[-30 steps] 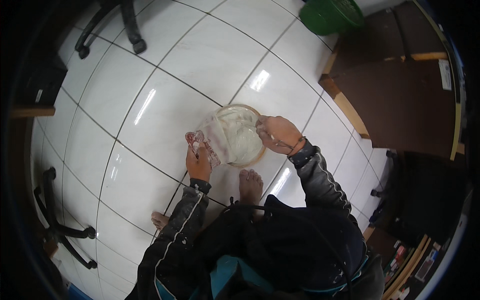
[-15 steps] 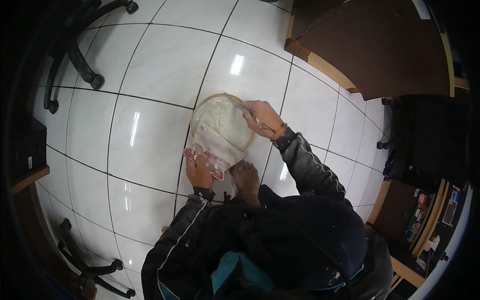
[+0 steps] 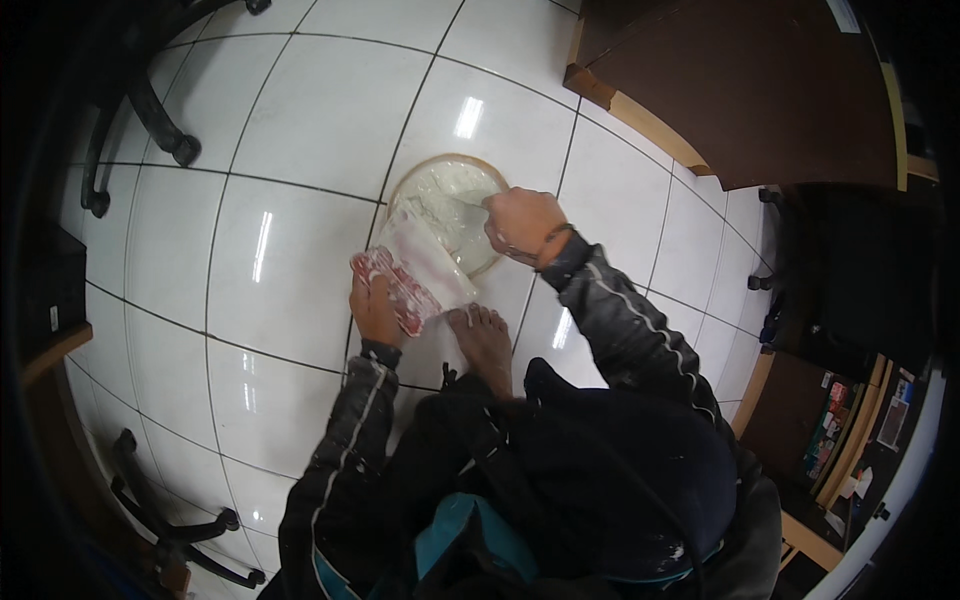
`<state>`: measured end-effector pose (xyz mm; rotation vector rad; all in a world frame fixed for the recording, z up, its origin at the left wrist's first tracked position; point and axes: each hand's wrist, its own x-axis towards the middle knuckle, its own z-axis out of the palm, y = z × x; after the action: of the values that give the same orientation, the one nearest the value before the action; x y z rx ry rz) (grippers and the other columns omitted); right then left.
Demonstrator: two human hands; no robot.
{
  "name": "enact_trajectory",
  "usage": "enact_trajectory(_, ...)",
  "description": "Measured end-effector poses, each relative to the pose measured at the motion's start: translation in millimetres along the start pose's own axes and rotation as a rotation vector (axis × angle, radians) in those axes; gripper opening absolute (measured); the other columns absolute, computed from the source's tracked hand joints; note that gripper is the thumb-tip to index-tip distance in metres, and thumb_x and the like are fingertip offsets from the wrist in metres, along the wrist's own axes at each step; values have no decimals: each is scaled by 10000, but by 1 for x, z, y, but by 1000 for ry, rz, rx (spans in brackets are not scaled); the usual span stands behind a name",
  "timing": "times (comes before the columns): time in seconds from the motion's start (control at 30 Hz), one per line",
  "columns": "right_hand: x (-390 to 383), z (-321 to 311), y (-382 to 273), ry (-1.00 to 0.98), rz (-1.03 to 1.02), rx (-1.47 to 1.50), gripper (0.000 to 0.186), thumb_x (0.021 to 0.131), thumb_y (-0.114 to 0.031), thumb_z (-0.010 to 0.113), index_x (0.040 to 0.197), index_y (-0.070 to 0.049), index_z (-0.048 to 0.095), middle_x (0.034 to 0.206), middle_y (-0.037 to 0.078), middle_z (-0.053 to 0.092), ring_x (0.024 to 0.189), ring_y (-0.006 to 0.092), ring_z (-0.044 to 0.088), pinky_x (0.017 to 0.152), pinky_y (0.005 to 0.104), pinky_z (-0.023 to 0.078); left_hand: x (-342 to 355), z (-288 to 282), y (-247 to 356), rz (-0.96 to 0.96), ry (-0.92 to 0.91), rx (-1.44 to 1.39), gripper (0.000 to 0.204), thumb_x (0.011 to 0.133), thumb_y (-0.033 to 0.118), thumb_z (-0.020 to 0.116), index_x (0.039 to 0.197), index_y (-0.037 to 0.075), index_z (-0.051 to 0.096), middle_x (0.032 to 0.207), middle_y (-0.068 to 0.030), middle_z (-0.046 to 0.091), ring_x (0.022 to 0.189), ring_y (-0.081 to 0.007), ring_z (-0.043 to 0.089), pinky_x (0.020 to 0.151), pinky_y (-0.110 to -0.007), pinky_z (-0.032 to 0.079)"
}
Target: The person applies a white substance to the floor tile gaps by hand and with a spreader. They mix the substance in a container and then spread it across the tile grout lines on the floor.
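A round tub (image 3: 402, 180) with a tan rim stands on the floor, holding thick white paste (image 3: 440, 195). My right hand (image 3: 525, 225) is closed at the tub's right rim around a scraper, whose grey flat blade (image 3: 466, 214) dips into the paste. At the tub's near left side, my left hand (image 3: 376, 315) grips a flat white rectangular piece with a red-and-white end (image 3: 400, 290). Its white part (image 3: 425, 248) leans over the near rim. I cannot tell whether this piece is a packet or a board. White smears mark both hands.
My bare foot (image 3: 485, 345) rests on the white tiles just below the tub. Chair legs (image 3: 160, 120) stand at the far left, with another chair base (image 3: 185, 535) at the near left. A brown wooden cabinet (image 3: 740, 90) fills the far right.
My right hand has lowered the scraper blade from above the far rim into the paste. The paste surface now looks disturbed. My left hand still holds the red-and-white piece.
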<state>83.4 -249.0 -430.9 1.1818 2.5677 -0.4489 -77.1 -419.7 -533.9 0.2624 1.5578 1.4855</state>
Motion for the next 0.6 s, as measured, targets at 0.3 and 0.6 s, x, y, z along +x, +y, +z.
enact_trajectory(0.3,-19,21,-19,-17,42,1,153,733,-171,554,761,-53,647,730,168,640,691,342,643,598,437,516,28,-32,-13,-166,-53,-234,108,819,157,515,782,60,544,775,-4,537,668,-108,537,596,-257,467)
enact_trajectory(0.6,-47,17,-20,-9,138,50,153,730,-184,562,761,-62,649,710,178,636,667,342,640,583,444,514,39,-36,-13,-167,-104,-77,144,829,170,503,835,38,561,775,-17,548,688,-123,563,622,-281,493)
